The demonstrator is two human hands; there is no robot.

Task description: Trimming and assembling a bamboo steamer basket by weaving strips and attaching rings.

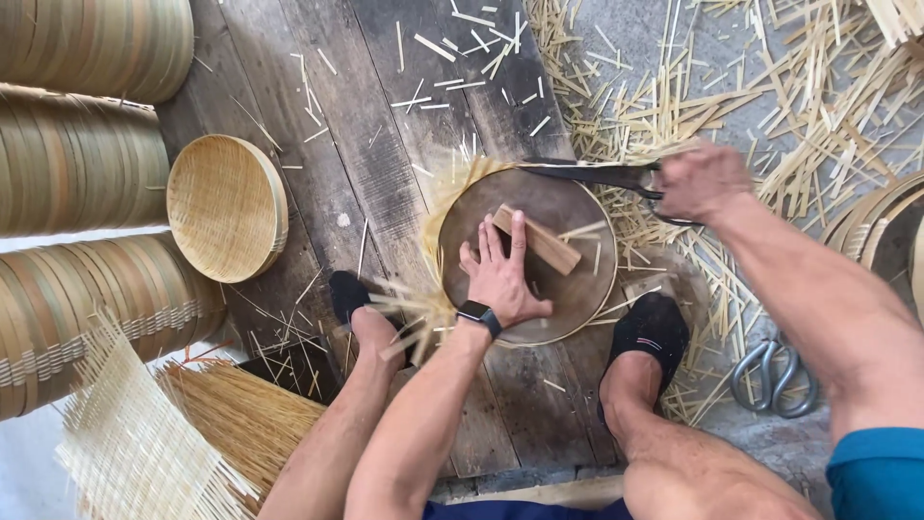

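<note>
Left hand (500, 274) presses a wooden block (539, 241) flat onto the round woven tray (577, 299) at frame centre; right hand (698, 178) is clenched on big shears (587, 173) at its upper rim. Blades could nick the weave (fingers sit near).

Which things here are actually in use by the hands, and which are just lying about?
In use: left hand pressing a wooden block onto the round woven piece; right hand working large shears at its rim.

Lying about: finished woven tray, stacked bamboo hoops, spare shears, offcut strips, loose woven mat.
</note>
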